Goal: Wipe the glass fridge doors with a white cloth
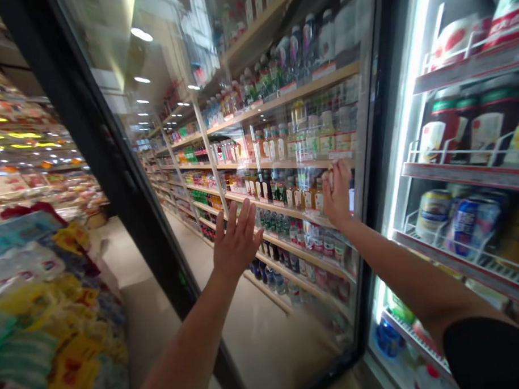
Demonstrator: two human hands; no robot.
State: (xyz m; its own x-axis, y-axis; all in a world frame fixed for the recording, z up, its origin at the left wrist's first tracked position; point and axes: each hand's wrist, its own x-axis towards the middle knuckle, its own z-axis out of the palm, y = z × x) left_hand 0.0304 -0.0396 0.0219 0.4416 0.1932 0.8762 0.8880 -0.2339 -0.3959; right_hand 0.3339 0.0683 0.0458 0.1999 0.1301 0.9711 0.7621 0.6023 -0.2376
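A glass cooler door with a black frame (125,171) stands swung open before me. My left hand (235,241) is at the middle of the pane, palm toward the glass and fingers stretched out, holding nothing. Higher and to the right, near the hinge side, my right hand (338,194) is at the same pane with its fingers curled together. Whatever might be in those fingers is too small and blurred to name. Rows of bottles (321,138) show in the glass behind both hands.
At right, the lit cooler holds dark bottles (487,124) and cans (465,224) on wire-fronted shelves (467,176). Yellow and green packaged goods (55,321) are piled at lower left, beside the pale aisle floor (148,312). Blurred store displays (42,191) lie beyond.
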